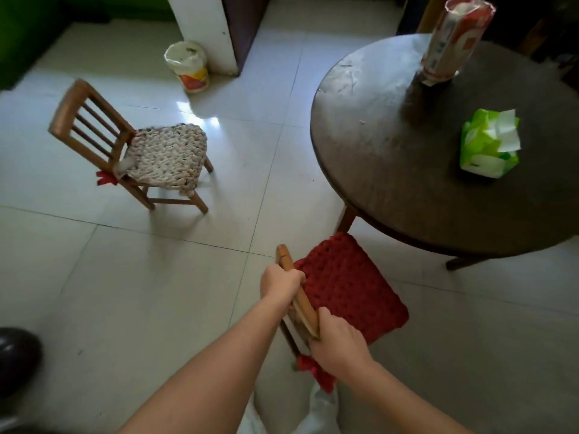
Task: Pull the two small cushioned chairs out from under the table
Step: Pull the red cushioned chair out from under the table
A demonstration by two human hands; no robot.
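Note:
A small wooden chair with a red knitted cushion [347,286] stands right in front of me, its front corner just at the edge of the round dark table [391,158]. My left hand [280,281] grips the far end of its top back rail. My right hand [338,343] grips the near end of the same rail. A second small wooden chair with a grey-white knitted cushion [166,155] stands apart on the tiled floor at the left, well away from the table.
On the table lie a green tissue pack [488,145] and a wrapped roll [454,36]. A white bucket [188,65] sits by a white pillar at the back. A dark round object [17,358] lies at the lower left. Open tiled floor lies between the chairs.

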